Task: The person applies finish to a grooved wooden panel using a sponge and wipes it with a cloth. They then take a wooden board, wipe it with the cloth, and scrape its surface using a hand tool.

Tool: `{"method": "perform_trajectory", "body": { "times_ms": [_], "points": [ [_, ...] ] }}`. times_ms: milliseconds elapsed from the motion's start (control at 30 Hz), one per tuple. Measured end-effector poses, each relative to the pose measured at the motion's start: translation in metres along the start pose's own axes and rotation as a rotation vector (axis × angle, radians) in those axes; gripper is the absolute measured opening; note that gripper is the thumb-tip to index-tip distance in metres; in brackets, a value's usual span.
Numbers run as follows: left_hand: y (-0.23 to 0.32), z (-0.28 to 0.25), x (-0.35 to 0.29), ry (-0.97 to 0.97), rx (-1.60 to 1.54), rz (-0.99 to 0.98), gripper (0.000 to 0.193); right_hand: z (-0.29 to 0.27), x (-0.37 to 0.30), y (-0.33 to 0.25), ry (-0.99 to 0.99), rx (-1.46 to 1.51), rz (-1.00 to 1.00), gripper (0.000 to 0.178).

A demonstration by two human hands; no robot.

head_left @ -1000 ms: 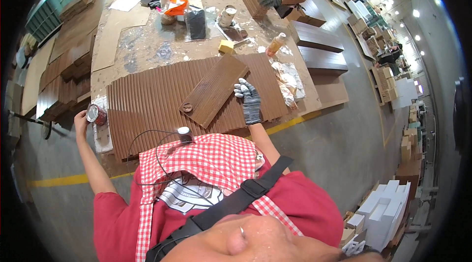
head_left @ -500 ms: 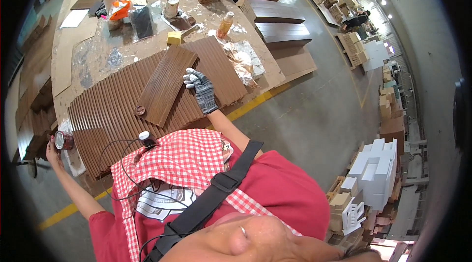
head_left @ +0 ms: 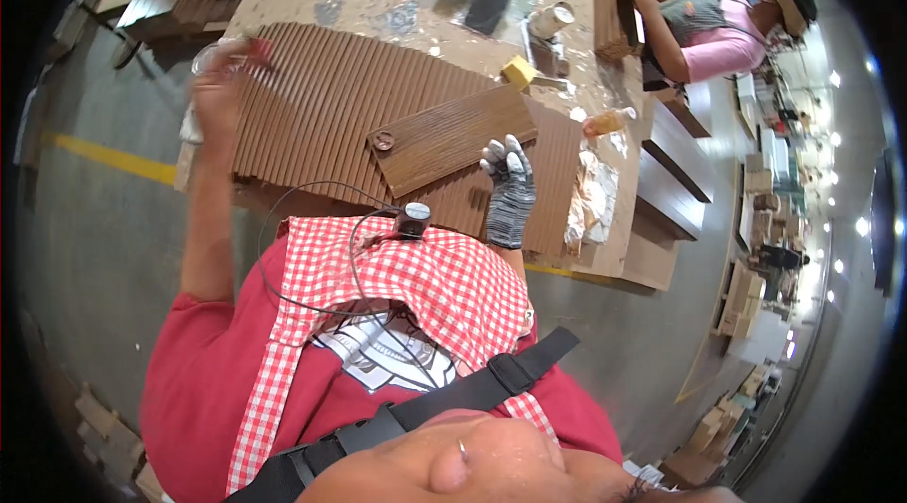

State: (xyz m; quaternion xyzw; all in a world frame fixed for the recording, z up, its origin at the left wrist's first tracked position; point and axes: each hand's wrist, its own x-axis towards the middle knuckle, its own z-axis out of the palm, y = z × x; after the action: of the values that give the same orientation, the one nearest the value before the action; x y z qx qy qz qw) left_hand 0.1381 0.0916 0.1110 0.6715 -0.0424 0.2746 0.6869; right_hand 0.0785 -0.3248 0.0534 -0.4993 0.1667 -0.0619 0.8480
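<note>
My bare left hand (head_left: pixel 219 83), blurred by motion, is closed round a red can (head_left: pixel 259 51) at the far left corner of the ribbed brown boards (head_left: pixel 326 78). The can's pale round rim shows on the hand's outer side; its contents are hidden. A single brown wooden plank (head_left: pixel 453 139) lies aslant on top of the ribbed boards, with a small dark round piece (head_left: pixel 383 140) on its left end. My right hand (head_left: pixel 510 187), in a grey glove with white fingertips, rests at the plank's near right edge with its fingers stretched and somewhat apart.
Beyond the plank are a yellow sponge (head_left: pixel 518 72), a white cup (head_left: pixel 551 20) and a dark packet (head_left: pixel 488 0). An amber bottle (head_left: pixel 607 121) and crumpled paper (head_left: pixel 592 196) lie to the right. A co-worker in pink (head_left: pixel 723 35) handles brown boards (head_left: pixel 612 7) at the table's far right.
My left hand has moved with the red can from beside the boards' left end to over their far left corner. My right hand stays by the plank. The view has turned.
</note>
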Motion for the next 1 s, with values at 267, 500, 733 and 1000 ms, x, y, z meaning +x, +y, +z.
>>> {"method": "perform_trajectory", "body": {
  "times_ms": [267, 500, 733, 1000],
  "points": [
    [0.012, 0.131, -0.081, -0.45, -0.113, -0.413, 0.014, 0.091, -0.02, -0.007, -0.596, -0.359, 0.199, 0.033],
    [0.017, 0.12, -0.108, -0.374, 0.145, -0.372, 0.024, 0.075, -0.018, 0.004, -0.68, -0.23, 0.505, 0.03],
    [-0.001, 0.097, -0.128, -0.242, 0.932, -0.141, 0.058, 0.061, 0.01, -0.006, -0.568, -0.092, 0.444, 0.031],
    [-0.01, 0.089, -0.123, -0.287, 0.943, -0.098, 0.053, 0.052, 0.024, -0.013, -0.468, -0.006, 0.324, 0.033]
  ]
}}
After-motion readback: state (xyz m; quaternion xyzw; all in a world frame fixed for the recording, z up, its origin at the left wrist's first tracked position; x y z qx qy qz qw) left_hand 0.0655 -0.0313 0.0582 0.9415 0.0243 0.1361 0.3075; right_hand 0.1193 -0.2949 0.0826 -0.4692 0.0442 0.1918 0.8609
